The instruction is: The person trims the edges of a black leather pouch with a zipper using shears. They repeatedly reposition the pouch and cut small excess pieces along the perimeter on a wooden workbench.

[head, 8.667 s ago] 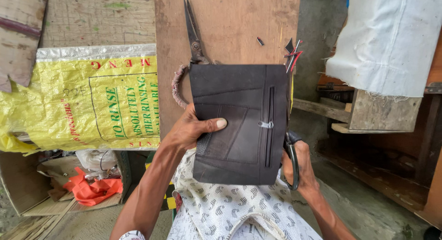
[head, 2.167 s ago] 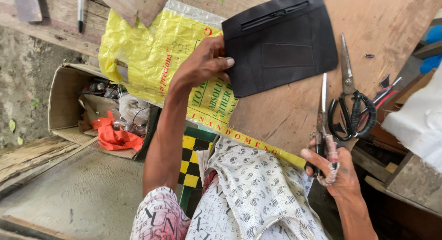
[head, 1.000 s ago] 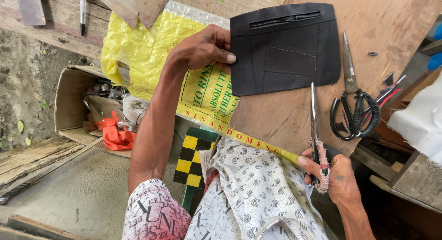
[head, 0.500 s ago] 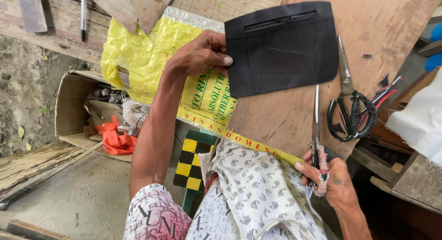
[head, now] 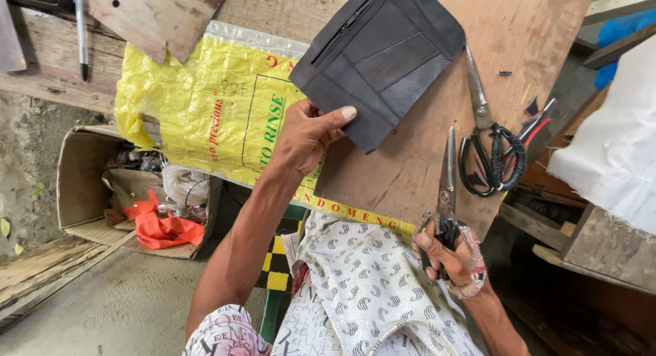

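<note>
Nearest, the right hand [head: 447, 250] is gripping a pair of scissors [head: 445, 192] at the worktop's [head: 410, 171] front edge, its fingers [head: 429, 245] curled tight around the handles while the closed blades are pointing away across the wood. Farther up, the left hand [head: 304, 134] is pinching the near edge of a dark leather wallet panel [head: 379, 55], thumb pressing on top and the other fingers tucked beneath. The panel is lying tilted on the wooden worktop, overlapping a yellow plastic bag [head: 205, 110]. A second, black-handled pair of scissors [head: 488, 147] is resting just right of the panel. Down left, a cardboard box [head: 82, 185] is sitting on the floor.
</note>
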